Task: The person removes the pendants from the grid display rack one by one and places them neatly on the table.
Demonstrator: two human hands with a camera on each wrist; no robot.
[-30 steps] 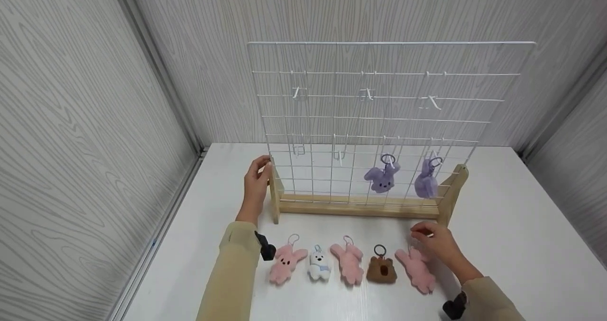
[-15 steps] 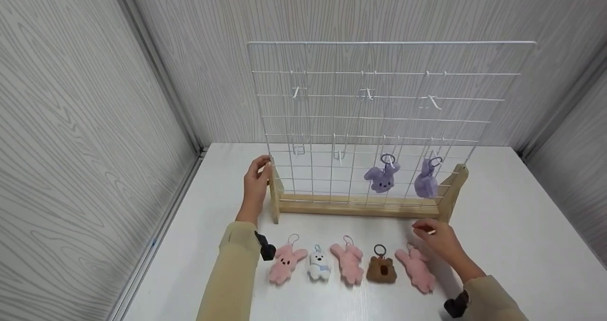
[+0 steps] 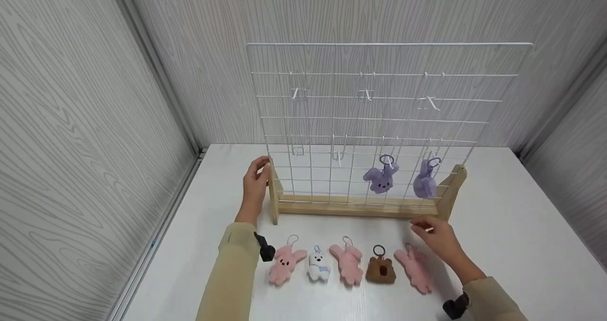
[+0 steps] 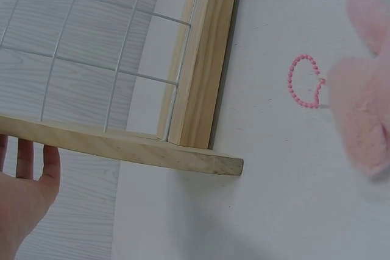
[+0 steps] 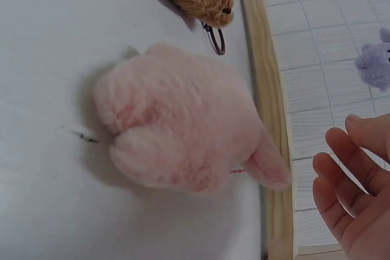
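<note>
A wooden end post (image 3: 274,197) of a display stand is touched by a person's left hand (image 3: 254,186), its fingers bent and their tips set against the wood; whether the post is clasped cannot be told. The right hand (image 3: 441,240) is held above the table (image 3: 512,226), near the stand's wooden base bar (image 3: 355,208), with its fingers loosely curved, a narrow gap left between thumb and forefinger, and nothing held. Just below it, a pink plush keychain (image 3: 417,272) is seen lying on the tabletop at the right end of a row of five. The row is completed, from right to left, by a brown plush (image 3: 380,271) with a dark ring, a second pink plush (image 3: 351,266), a white plush (image 3: 318,272) with a pale blue patch and, at the left end, a pink rabbit (image 3: 283,266) whose beaded loop (image 4: 291,80) is laid toward the stand. Behind them, a white wire grid (image 3: 389,44) is carried upright by the stand. From its two right-hand lower hooks, a purple plush (image 3: 381,182) with its face shown and, to the right, another purple plush (image 3: 425,186) are hung by dark rings
</note>
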